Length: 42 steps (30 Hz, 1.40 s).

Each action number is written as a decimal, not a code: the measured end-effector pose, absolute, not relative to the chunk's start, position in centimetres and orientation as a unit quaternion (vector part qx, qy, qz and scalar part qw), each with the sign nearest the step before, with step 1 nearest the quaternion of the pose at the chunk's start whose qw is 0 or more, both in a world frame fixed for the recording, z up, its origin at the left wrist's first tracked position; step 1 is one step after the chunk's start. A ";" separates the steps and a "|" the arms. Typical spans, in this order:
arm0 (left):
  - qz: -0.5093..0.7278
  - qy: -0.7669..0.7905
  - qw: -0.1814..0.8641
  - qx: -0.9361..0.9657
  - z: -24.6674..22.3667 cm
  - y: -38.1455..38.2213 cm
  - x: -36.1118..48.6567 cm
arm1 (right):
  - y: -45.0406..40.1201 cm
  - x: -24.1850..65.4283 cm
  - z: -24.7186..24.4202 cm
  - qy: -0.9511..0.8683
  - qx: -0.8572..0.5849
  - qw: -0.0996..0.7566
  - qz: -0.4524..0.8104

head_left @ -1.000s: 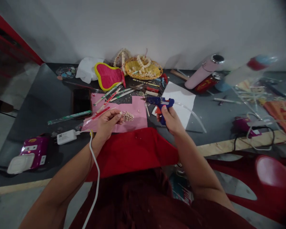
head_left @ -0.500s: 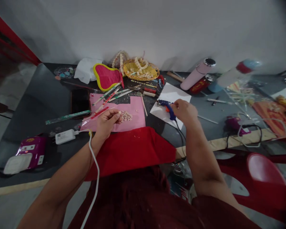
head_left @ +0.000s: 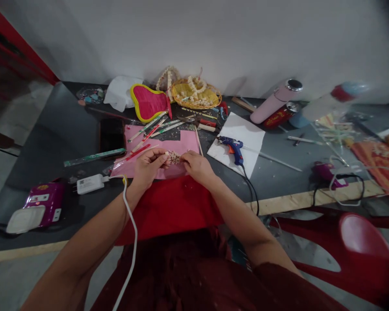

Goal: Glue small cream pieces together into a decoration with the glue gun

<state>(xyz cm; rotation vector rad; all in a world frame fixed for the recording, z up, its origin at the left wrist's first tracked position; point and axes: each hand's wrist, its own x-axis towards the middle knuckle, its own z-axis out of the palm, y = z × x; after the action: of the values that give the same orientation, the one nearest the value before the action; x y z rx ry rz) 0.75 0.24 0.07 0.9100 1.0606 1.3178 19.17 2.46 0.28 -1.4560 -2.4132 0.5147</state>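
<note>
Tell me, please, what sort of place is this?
It looks like a craft table, perhaps in a small workshop: a blue glue gun rests on white paper, the left hand and right hand are at a cluster of pale pieces, and a yellow basket holds more.

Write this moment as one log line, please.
left hand: pinching pale piece | right hand: at pale cluster | glue gun: on white sheet

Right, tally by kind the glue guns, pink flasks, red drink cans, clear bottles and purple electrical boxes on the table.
Glue gun: 1
Pink flask: 1
Red drink can: 1
Clear bottle: 1
Purple electrical boxes: 2
Total: 6
</note>
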 end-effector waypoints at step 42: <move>0.462 0.464 0.541 0.527 -0.3 -0.5 1.2 | 1.1 18.8 0.3 -0.731 -0.422 0.376 0.383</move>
<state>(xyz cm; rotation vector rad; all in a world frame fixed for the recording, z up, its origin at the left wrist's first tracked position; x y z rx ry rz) 1.17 -0.51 -0.31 1.2531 1.1025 1.0982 18.78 1.08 0.26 -1.0788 -1.8702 0.9801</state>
